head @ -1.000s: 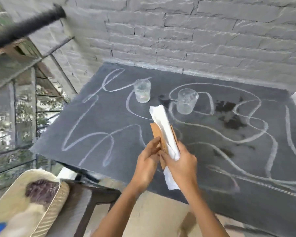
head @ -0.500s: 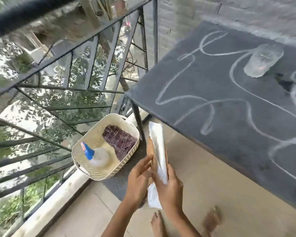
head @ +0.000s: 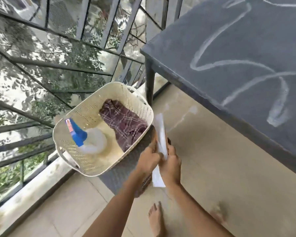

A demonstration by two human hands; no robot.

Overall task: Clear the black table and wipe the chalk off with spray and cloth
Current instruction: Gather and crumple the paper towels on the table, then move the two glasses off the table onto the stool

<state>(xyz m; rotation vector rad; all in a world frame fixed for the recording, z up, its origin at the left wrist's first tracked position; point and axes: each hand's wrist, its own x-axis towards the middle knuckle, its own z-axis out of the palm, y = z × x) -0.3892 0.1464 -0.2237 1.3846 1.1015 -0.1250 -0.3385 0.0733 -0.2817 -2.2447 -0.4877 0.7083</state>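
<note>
Both hands hold a bundle of white paper [head: 161,134] and brown card low over the floor, just right of the cream basket [head: 91,103]. My left hand [head: 148,159] grips its left side, my right hand [head: 172,164] grips its right side. Inside the basket lie a clear spray bottle [head: 92,141] with a blue trigger head and a dark plaid cloth [head: 125,122]. The black table [head: 246,40], marked with white chalk lines, fills the upper right; only its near-left corner shows.
A metal railing [head: 85,28] with glass panels runs along the left, with a low ledge under it. A table leg [head: 149,82] stands behind the basket. A dark mat [head: 125,170] lies under the basket. A bare foot [head: 156,219] is on the tiled floor.
My view has swung from the tabletop down and left to the floor. Both hands carried the paper and card off the table and down beside the basket. The glasses have left the view.
</note>
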